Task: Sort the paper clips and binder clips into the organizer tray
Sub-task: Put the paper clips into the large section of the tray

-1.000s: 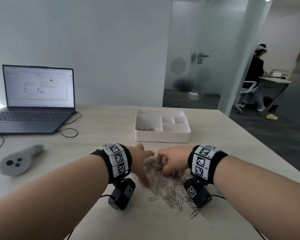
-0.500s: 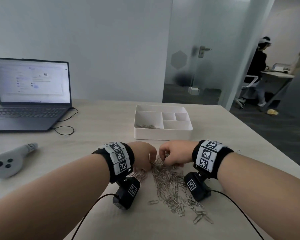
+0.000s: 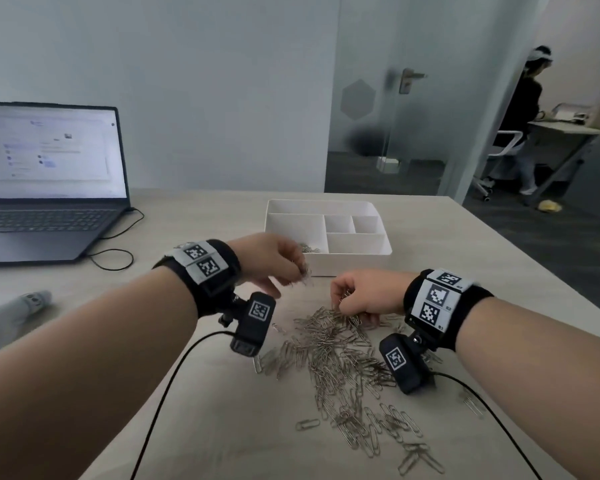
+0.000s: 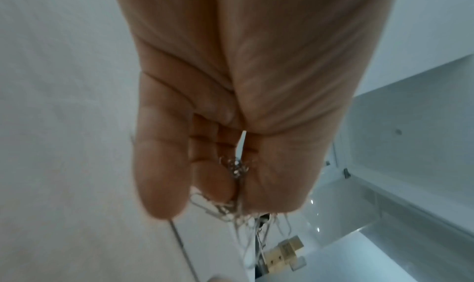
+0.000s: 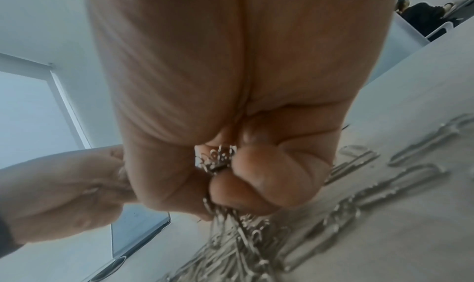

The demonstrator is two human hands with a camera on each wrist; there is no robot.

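Note:
A heap of silver paper clips (image 3: 340, 355) lies spread on the pale table in front of me. My left hand (image 3: 291, 268) is raised off the heap, just before the white organizer tray (image 3: 347, 263), and grips a bunch of paper clips (image 4: 237, 168) that dangle from its fingers. My right hand (image 3: 352, 299) sits low at the heap's far edge, fingers curled round a clump of clips (image 5: 218, 158). A few clips (image 3: 309, 249) lie in the tray's large left compartment. No binder clips are visible.
An open laptop (image 3: 49, 188) with its cable stands at the far left. A grey controller (image 3: 11, 317) lies at the left edge. The table's right edge (image 3: 534, 271) drops to dark floor. A person stands at a desk behind the glass door.
My left hand has lifted out of the heap with a bunch of clips and moved toward the tray. The right hand stays at the heap, closed on clips.

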